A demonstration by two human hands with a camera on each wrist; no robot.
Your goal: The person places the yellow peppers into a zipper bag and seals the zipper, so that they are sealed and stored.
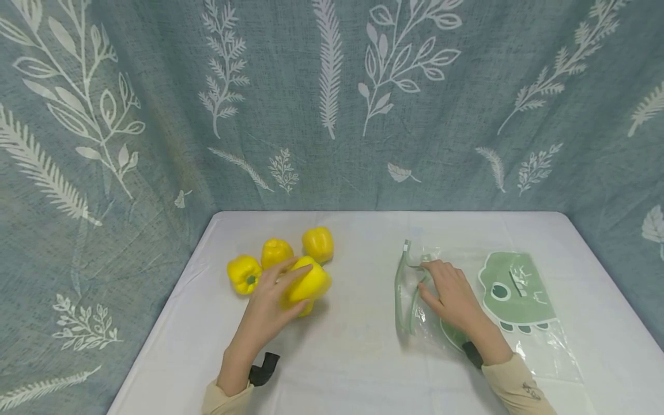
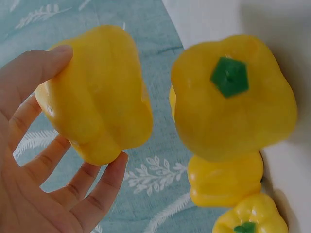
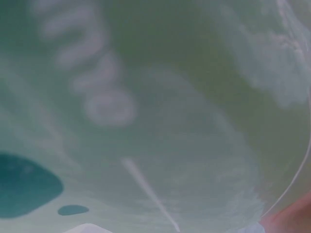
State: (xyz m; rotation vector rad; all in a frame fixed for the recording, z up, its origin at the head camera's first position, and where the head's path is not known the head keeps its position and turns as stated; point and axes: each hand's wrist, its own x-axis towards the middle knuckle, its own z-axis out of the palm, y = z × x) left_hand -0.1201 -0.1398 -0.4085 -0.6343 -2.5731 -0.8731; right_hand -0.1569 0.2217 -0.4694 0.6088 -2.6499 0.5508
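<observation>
In the head view my left hand (image 1: 270, 300) holds a yellow bell pepper (image 1: 313, 282) above the left side of the table, thumb on one side and fingers spread around the other. The left wrist view shows this bell pepper (image 2: 99, 97) between the thumb and fingertips. Part of another yellow pepper (image 1: 306, 309) shows just below it. My right hand (image 1: 456, 297) pinches the green-edged mouth of a clear zip bag (image 1: 555, 351), whose two rims stand apart. Green printed plastic fills the right wrist view, hiding most of that hand.
Behind the left hand sit more yellow peppers: one on the left (image 1: 244, 274), a middle one (image 1: 276, 252) and one farther back (image 1: 318, 244). A white cloth covers the table (image 1: 358, 346). A leaf-patterned blue-green curtain (image 1: 290, 104) closes off the back and sides.
</observation>
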